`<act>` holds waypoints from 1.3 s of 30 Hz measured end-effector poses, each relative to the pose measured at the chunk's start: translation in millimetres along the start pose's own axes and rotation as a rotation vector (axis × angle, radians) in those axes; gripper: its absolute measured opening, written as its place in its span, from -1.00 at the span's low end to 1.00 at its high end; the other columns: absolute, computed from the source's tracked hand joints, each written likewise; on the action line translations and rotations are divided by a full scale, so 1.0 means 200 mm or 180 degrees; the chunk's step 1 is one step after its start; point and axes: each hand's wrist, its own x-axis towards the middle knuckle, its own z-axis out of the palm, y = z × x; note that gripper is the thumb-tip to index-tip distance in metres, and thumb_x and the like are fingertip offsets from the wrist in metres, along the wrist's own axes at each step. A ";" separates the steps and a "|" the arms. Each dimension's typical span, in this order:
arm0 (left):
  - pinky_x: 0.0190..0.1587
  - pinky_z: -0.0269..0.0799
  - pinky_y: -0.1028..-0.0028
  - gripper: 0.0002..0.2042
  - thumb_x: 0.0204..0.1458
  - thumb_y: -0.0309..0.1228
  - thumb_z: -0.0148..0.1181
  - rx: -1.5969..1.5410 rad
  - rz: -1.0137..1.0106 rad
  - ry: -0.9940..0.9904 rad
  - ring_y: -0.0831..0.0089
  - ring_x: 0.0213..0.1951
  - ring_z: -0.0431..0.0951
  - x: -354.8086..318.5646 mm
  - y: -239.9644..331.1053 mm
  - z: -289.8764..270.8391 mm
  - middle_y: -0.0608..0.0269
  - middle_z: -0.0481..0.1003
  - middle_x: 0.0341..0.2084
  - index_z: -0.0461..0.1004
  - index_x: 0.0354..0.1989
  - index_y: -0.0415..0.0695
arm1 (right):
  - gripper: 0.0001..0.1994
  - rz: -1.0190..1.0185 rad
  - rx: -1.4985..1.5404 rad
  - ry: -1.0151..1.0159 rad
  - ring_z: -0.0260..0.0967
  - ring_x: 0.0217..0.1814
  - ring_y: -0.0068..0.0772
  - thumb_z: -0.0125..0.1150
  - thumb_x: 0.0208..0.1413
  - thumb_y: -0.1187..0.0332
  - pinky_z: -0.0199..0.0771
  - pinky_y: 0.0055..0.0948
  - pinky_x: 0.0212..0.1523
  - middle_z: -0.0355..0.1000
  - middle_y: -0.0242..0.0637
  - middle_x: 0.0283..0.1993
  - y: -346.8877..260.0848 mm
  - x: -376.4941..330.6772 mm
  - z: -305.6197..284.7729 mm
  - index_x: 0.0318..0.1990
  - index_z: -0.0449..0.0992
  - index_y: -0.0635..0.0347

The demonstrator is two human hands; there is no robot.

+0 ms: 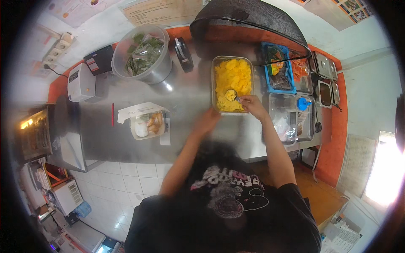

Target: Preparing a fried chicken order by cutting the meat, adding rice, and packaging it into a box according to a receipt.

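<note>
A rectangular metal tray [252, 80] stands on the steel counter, filled with a yellow mass that looks like scrambled egg or mash [233, 75]. My right hand [253, 106] is closed on the handle of a small round scoop or spoon [230, 95], whose bowl sits in the yellow food near the tray's front end and carries some of it. At the tray's near left corner is my left hand [209, 120]; its fingers are smeared and I cannot tell whether they grip the rim. To the left lies an open white takeaway box [145, 125] with white rice and golden-brown pieces inside.
A big translucent tub [158, 71] of leafy greens and a black tape dispenser or stapler-like tool [183, 55] stand at the back. Beyond the tray rises a dark mesh food cover [253, 12]. A blue basket [280, 90] and a blue-capped bottle [303, 104] are at right.
</note>
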 end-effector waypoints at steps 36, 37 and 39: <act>0.07 0.45 0.40 -0.44 0.14 -0.45 0.14 -0.0284 -0.0058 -0.0050 0.32 -0.01 0.55 -0.23 -0.03 -0.16 -0.03 0.53 -0.02 0.18 0.29 -0.42 | -0.78 -0.0178 -0.0295 -0.0321 0.22 -0.44 -0.70 0.14 0.26 0.33 0.19 -0.65 -0.45 0.35 -0.52 -0.41 -0.12 -0.04 -0.02 -0.06 0.53 0.26; 0.07 0.45 0.40 -0.44 0.14 -0.45 0.14 -0.0364 -0.0018 0.0076 0.32 -0.01 0.55 -0.29 -0.07 -0.20 -0.03 0.53 -0.02 0.18 0.29 -0.42 | -0.78 -0.0127 -0.0290 -0.0471 0.21 -0.45 -0.70 0.14 0.27 0.33 0.16 -0.66 -0.47 0.36 -0.52 -0.40 -0.18 -0.04 0.03 -0.05 0.52 0.26; 0.05 0.48 0.37 -0.50 0.17 -0.45 0.12 -0.0955 -0.0076 0.0068 0.30 -0.04 0.57 -0.41 -0.14 -0.25 -0.02 0.54 -0.06 0.23 0.26 -0.37 | -0.79 -0.0266 -0.0190 -0.0724 0.24 -0.45 -0.68 0.12 0.29 0.32 0.21 -0.67 -0.47 0.37 -0.51 -0.39 -0.28 -0.04 0.20 -0.06 0.53 0.26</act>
